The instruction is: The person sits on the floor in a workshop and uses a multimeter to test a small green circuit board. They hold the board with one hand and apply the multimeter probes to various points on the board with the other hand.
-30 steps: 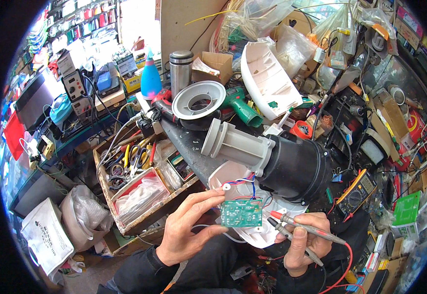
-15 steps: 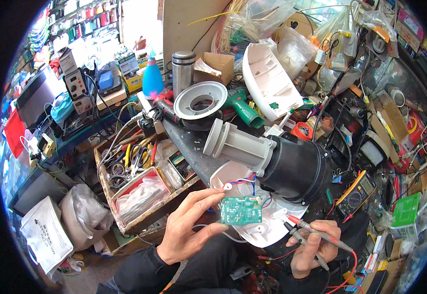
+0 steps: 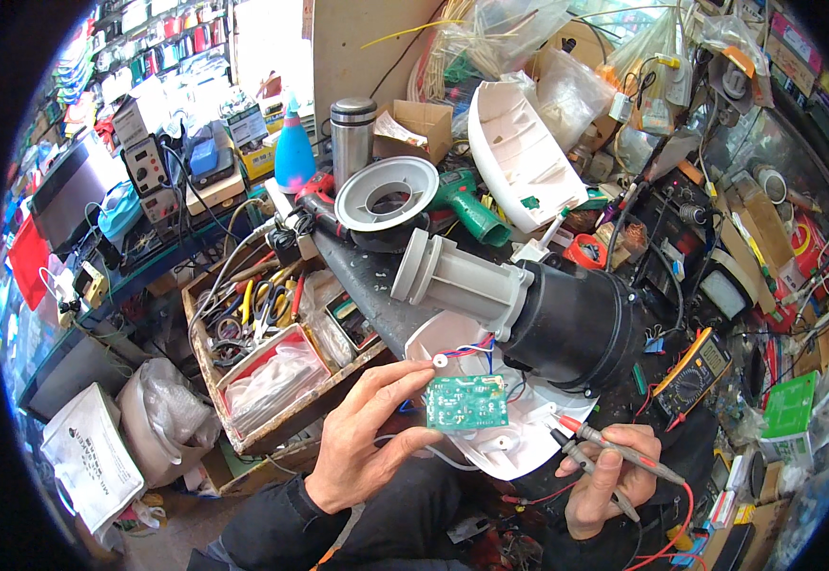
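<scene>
A green circuit board [image 3: 468, 403] is pinched at its left edge by the thumb and fingers of my left hand [image 3: 367, 433], its soldered side facing up. Blue, red and white wires run from behind it toward a white plastic housing [image 3: 519, 461] underneath. Two multimeter probes, one red [image 3: 614, 447] and one black [image 3: 593, 472], are held together in my right hand [image 3: 614, 485]. Their tips point left, a short way from the board's right edge and apart from it. Above the board lies a black motor body [image 3: 576, 328] with a grey ribbed cylinder [image 3: 462, 281].
A yellow-framed multimeter [image 3: 692, 376] lies to the right. On the left stands a wooden drawer [image 3: 291, 419] with pliers and scissors. Beyond the motor are a grey ring [image 3: 388, 193], a green heat gun [image 3: 471, 207], a steel flask [image 3: 351, 138] and a white curved shell [image 3: 519, 157].
The circuit board has tilted slightly and risen a little in my left hand. My right hand with the probes stays nearly still. The whole view has shifted very slightly.
</scene>
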